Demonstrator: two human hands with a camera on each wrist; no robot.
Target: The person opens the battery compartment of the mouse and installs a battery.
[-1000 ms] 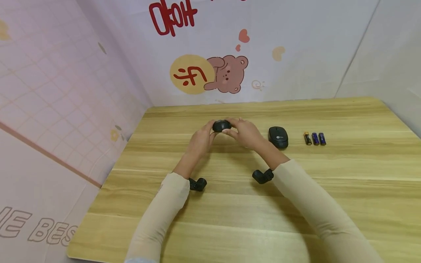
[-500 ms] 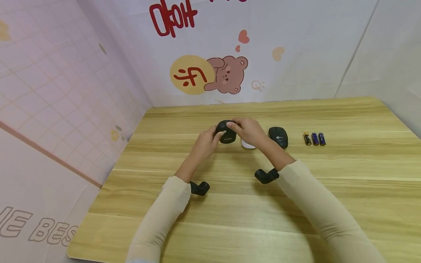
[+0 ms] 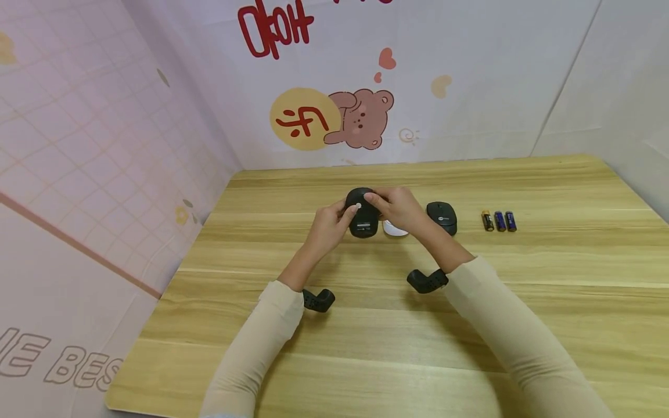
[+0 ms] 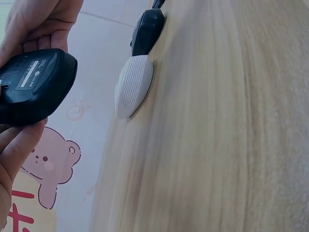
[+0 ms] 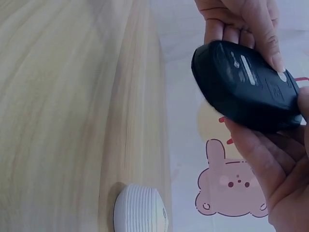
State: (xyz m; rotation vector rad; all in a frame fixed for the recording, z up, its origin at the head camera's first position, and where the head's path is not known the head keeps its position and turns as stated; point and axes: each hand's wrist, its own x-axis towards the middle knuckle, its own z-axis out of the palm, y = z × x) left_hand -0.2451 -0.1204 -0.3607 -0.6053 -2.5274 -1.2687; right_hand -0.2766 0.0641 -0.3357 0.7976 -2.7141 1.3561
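Both hands hold a black computer mouse (image 3: 364, 225) up off the table, its underside with a printed label turned toward me. My left hand (image 3: 328, 230) grips it from the left, thumb on the underside beside a small pale spot. From the other side my right hand (image 3: 401, 210) grips the same mouse, thumb across its upper part and fingers behind it. In the right wrist view the mouse (image 5: 246, 87) shows its rounded edge and label, with fingers under its body. Behind the right hand a white mouse (image 3: 395, 229) lies partly hidden on the table.
A second black mouse (image 3: 442, 218) rests right of the white one. Further right lie three batteries in a row: a black-and-orange battery (image 3: 488, 220) and two blue ones (image 3: 505, 221). The wooden table (image 3: 376, 348) meets a printed wall cloth (image 3: 470, 116) at its back edge.
The held mouse has tipped so its underside came into view, and it has shifted slightly right with both hands. The white mouse has become more visible behind the right hand.
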